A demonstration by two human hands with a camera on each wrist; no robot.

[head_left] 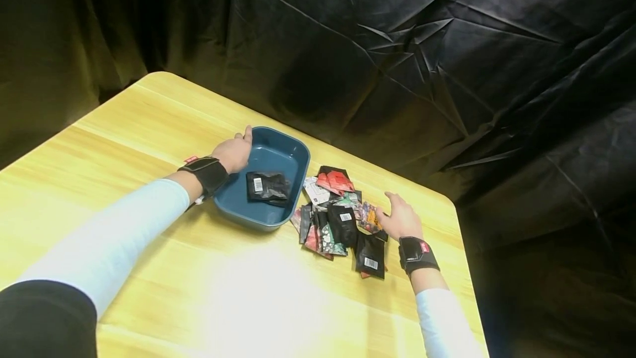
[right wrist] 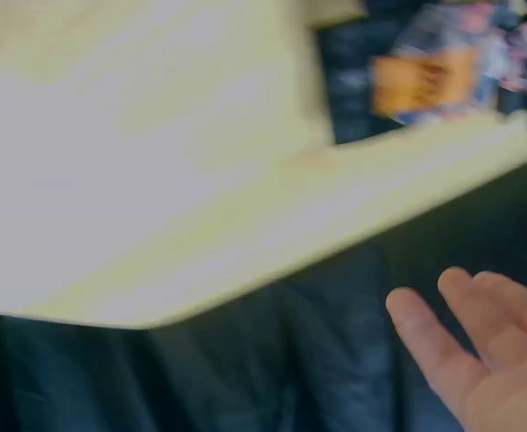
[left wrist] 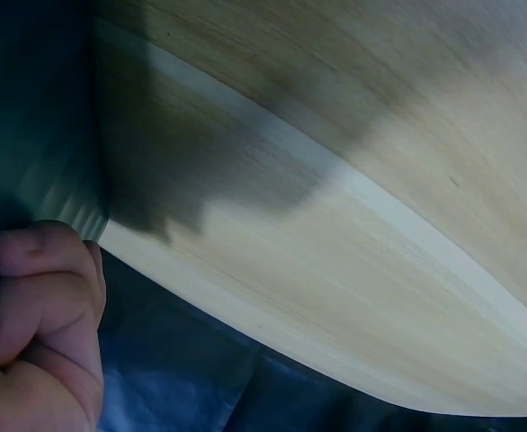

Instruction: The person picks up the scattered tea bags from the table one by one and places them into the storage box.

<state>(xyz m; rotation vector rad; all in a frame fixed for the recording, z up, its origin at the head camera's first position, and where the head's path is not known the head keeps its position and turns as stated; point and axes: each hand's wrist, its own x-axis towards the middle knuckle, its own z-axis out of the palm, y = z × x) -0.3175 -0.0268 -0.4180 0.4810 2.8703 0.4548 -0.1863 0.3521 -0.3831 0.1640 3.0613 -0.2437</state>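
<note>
A dark blue rectangular basin [head_left: 278,153] sits on the table with black barcoded packets [head_left: 268,188] lying inside it. My left hand [head_left: 233,153] grips its left rim. In the left wrist view, the curled fingers of that hand [left wrist: 48,315] lie against the basin's wall [left wrist: 30,135]. To the right of the basin is a loose heap of small flat packets [head_left: 342,225], some black, others with red, green or purple prints. My right hand [head_left: 401,219] hovers at the heap's right side, fingers spread and holding nothing, beside a purple packet with orange lettering [head_left: 369,217].
The light wooden table [head_left: 149,225] has rounded corners, and its far edge runs close behind the basin and heap. Black sheeting [head_left: 318,43] hangs behind it. Bright glare covers the table's near middle. Both wrists wear black straps [head_left: 417,256].
</note>
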